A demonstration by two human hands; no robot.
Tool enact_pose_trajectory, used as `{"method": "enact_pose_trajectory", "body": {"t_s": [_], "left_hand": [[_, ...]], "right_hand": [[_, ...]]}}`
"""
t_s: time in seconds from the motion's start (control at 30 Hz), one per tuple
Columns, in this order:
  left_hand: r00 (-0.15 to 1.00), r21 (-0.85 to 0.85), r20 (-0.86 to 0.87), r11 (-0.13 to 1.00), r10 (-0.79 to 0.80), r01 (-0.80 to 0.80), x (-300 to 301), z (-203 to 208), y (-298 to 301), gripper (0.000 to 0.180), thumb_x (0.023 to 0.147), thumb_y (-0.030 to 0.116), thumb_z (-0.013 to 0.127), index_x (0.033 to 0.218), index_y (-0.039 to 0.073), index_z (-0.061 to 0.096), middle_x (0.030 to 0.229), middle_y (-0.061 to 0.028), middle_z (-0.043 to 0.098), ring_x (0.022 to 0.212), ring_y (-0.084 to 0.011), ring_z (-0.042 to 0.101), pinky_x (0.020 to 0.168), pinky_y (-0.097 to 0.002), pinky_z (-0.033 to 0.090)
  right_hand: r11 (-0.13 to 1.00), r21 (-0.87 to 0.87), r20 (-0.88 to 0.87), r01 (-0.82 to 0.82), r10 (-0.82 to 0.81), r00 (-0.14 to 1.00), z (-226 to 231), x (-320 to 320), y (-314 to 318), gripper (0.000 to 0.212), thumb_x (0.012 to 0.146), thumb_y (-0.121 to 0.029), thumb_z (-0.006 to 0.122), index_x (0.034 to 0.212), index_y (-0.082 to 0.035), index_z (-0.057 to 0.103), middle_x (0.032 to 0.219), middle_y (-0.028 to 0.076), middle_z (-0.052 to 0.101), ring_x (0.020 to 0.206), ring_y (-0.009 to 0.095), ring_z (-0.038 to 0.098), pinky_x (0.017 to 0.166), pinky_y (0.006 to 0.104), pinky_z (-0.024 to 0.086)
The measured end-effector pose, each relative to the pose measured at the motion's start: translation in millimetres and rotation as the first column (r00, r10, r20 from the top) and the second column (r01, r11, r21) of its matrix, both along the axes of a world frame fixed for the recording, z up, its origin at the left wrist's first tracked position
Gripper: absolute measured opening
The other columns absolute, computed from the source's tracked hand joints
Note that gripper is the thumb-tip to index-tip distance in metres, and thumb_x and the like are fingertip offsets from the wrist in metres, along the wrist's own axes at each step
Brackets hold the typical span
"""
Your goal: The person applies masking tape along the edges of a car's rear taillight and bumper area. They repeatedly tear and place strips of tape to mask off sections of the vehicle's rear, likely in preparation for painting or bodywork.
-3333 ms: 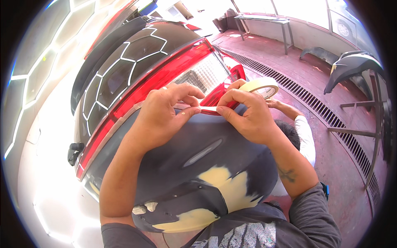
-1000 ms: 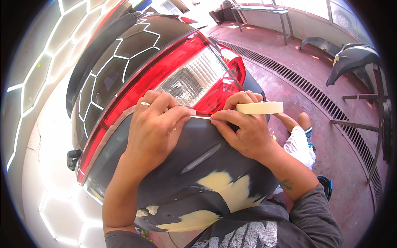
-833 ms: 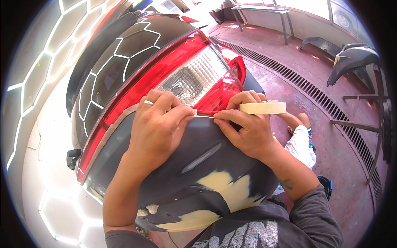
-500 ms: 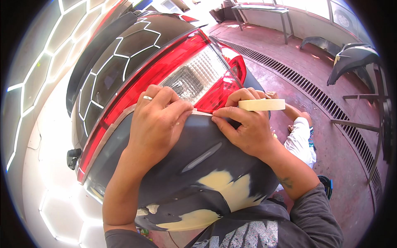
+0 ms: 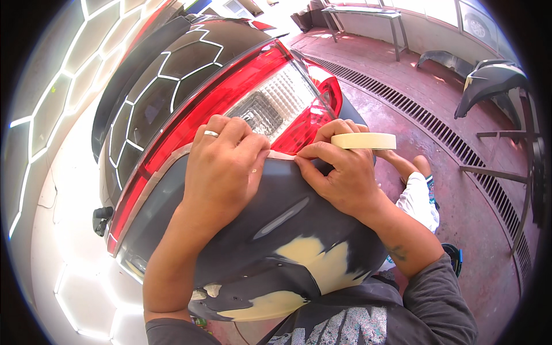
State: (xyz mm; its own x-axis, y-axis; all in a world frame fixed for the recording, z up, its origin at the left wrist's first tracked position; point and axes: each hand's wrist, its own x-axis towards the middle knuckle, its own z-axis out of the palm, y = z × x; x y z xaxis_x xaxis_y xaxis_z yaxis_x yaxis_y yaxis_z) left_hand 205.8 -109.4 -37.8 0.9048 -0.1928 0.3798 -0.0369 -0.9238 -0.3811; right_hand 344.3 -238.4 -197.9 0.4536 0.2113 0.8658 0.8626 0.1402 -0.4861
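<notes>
My left hand (image 5: 226,169) and my right hand (image 5: 342,172) are both closed in a pinch, a short way apart, at the lower edge of a red and clear tail light (image 5: 290,92). Between their fingertips runs a strip of masking tape (image 5: 282,155), along the seam where the light meets the dark grey car panel (image 5: 230,247). More tape follows the light's edge to the left, down toward its lower end. A pale yellow masking tape roll (image 5: 365,141) rests against the fingers of my right hand. My left hand wears a ring.
Beige filler patches (image 5: 319,261) mark the panel near my body. Another person's leg in white cloth (image 5: 418,195) is close by on the right. A floor drain grate (image 5: 414,106) curves behind, with car parts on a metal stand (image 5: 500,138) and a bench (image 5: 362,12) beyond.
My left hand has shifted slightly to the right and the tape roll has tipped up a little. The other person's arm and leg have moved slightly.
</notes>
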Motion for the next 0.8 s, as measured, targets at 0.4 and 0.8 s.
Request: {"method": "enact_pose_trajectory", "body": {"t_s": [0.4, 0.8], "left_hand": [[0.926, -0.008, 0.375, 1.000, 0.029, -0.028, -33, 11, 6, 0.018, 0.091, 0.005, 0.084, 0.106, 0.010, 0.076, 0.102, -0.0055, 0.067, 0.095, -0.0287, 0.063, 0.089, -0.0422, 0.049], [0.735, -0.472, 0.592, 0.882, 0.330, -0.016, -207, -80, -33, 0.033, 0.098, -0.001, 0.077, 0.130, -0.001, 0.068, 0.117, -0.0081, 0.062, 0.098, -0.0178, 0.055, 0.094, -0.0346, 0.048]], "right_hand": [[0.993, 0.099, -0.377, 0.061, -0.019, 0.926, 3, 7, -16, 0.015, 0.086, -0.009, 0.092, 0.089, -0.011, 0.077, 0.095, 0.008, 0.069, 0.089, 0.033, 0.069, 0.082, 0.0442, 0.053], [0.986, -0.027, 0.240, 0.162, -0.151, 0.959, 30, -8, 1, 0.029, 0.079, -0.027, 0.097, 0.081, -0.018, 0.070, 0.095, 0.000, 0.061, 0.094, 0.024, 0.063, 0.089, 0.0457, 0.044]]}}
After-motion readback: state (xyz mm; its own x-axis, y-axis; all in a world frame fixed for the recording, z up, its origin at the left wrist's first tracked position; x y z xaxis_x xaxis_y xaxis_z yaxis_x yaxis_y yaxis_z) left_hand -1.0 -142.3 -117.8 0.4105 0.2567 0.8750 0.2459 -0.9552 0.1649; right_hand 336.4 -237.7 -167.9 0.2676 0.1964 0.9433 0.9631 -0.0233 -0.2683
